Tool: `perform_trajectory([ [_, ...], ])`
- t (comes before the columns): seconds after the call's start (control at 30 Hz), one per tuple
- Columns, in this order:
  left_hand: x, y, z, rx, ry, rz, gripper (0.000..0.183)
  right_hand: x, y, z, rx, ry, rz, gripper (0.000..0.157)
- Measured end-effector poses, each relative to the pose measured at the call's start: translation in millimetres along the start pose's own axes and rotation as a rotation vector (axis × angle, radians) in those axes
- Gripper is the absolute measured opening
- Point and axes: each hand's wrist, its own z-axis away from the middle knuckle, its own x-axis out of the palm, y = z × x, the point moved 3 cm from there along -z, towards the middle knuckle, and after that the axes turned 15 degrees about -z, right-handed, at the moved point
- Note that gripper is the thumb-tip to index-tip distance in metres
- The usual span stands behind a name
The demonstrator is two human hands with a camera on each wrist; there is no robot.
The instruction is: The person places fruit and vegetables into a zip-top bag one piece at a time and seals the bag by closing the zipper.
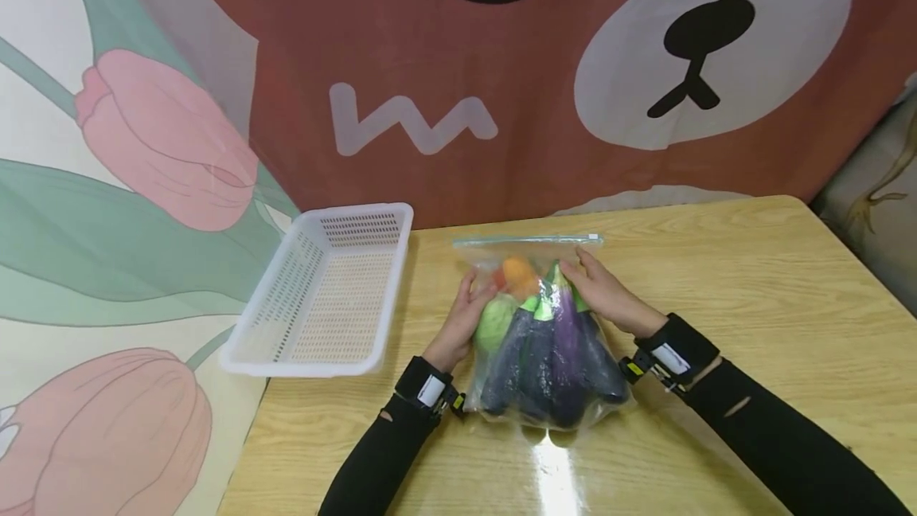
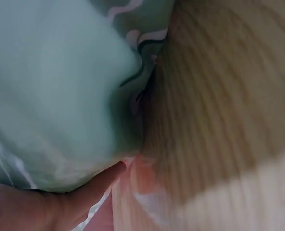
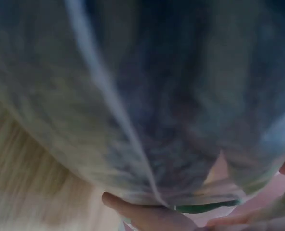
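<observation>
In the head view a clear zip bag (image 1: 476, 257) stands on the table, packed with several toy-like vegetables. Dark purple eggplants (image 1: 533, 365) with green caps fill its front. At its left side lies a round pale green vegetable (image 1: 494, 325); an orange round one (image 1: 519, 275) and a red one behind are partly hidden. My left hand (image 1: 462, 323) grips the bag's left side, and my right hand (image 1: 609, 293) holds its upper right side, thumb across the front. Its zip strip (image 1: 526, 240) runs along the top. The right wrist view shows the eggplants blurred through the plastic (image 3: 190, 96).
A white plastic basket (image 1: 405, 269) with slotted walls stands left of the bag on the wooden table (image 1: 752, 293). A cloth with a bear print (image 1: 430, 38) hangs behind the table, and one with tulips (image 1: 143, 261) hangs at the left.
</observation>
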Motion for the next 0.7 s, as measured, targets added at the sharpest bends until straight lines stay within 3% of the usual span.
perform_trajectory([
  [0.27, 3.0, 1.6, -4.0, -0.021, -0.015, -0.047, 0.07, -7.1, 9.3, -0.4, 0.07, -0.019, -0.015, 0.084],
  [0.37, -2.2, 2.0, -1.8, -0.03, -0.02, -0.059, 0.07, -13.6, 12.5, 0.9, 0.085, -0.024, -0.026, 0.087],
  [0.43, -8.9, 4.9, 4.8, -0.016, -0.006, -0.127, 0.071, -21.6, 11.8, 6.2, 0.077, -0.017, 0.006, 0.089],
  [0.53, -22.4, 18.0, 24.5, 0.048, 0.034, -0.361, 0.072, -38.0, 4.0, 18.2, 0.038, 0.021, 0.117, 0.09],
  [0.7, -40.4, 62.5, 63.3, 0.254, 0.177, -0.944, 0.073, -62.7, -19.6, 36.4, -0.104, 0.156, 0.427, 0.088],
])
